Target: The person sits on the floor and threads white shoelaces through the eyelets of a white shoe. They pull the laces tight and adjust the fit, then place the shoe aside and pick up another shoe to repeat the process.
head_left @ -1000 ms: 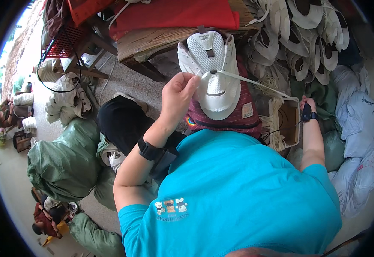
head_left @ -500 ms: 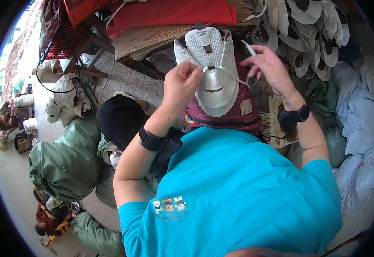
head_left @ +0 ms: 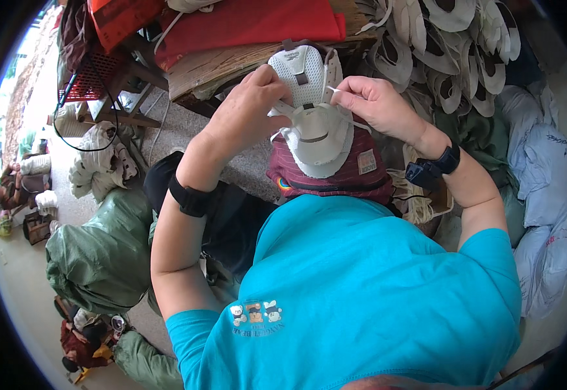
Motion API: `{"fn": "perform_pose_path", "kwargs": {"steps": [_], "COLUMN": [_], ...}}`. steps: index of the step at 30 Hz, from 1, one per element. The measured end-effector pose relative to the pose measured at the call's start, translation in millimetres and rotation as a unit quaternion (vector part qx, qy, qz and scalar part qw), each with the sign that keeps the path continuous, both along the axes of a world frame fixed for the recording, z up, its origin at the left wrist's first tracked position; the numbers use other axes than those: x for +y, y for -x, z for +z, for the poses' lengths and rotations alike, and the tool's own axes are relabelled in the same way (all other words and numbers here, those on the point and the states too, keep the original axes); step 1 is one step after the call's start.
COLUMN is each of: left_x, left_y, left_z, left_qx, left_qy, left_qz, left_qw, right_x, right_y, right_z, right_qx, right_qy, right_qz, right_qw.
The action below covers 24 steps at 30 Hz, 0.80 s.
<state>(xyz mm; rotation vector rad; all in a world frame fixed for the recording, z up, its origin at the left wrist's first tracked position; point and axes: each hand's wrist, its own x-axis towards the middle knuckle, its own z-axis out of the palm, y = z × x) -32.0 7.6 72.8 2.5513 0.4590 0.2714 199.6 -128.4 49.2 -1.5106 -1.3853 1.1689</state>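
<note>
Head view shows me the right hand [head_left: 379, 109] now brought in to the white shoe upper [head_left: 322, 157] on the maroon cloth [head_left: 369, 181], fingers pinching the lace [head_left: 331, 89]; both hands now work its eyelet edges, I judge. Left hand [head_left: 247, 103]: fingers curled, grip unclear.

Place: shoe workshop | between 12 and 1 o'clock: a white shoe [head_left: 317, 127] | 2 o'clock: big heap of pale shoe tops [head_left: 447, 60] | 11 o'clock: wooden bench [head_left: 215, 70] | 8 o'clock: fat green sacks [head_left: 100, 253], another person [head_left: 78, 344] | 3 o'clock: full white bags [head_left: 540, 201]
</note>
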Motion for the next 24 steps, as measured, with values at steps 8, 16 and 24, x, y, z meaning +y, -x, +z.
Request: {"fn": "perform_pose_path", "kwargs": {"steps": [8,16,24], "left_x": [6.3,-9.2,-10.9], "left_y": [-3.0,7.5,9.7], "left_z": [-5.8,-16.8,-22.4], "left_qx": [-0.02,-0.116,-0.088], "left_qy": [-0.007,0.0,0.026], "left_qz": [-0.043,-0.027,-0.006], "left_qw": [0.999,0.993,0.996], "right_x": [-1.5,5.1,12.6], "right_y": [-1.3,4.0,5.9], "right_z": [-4.4,-28.0,-2.3], "right_qx": [0.019,-0.012,0.036], "right_qy": [0.015,-0.022,0.132], "right_qz": [-0.003,0.0,0.024], "right_qw": [1.0,1.0,0.99]}}
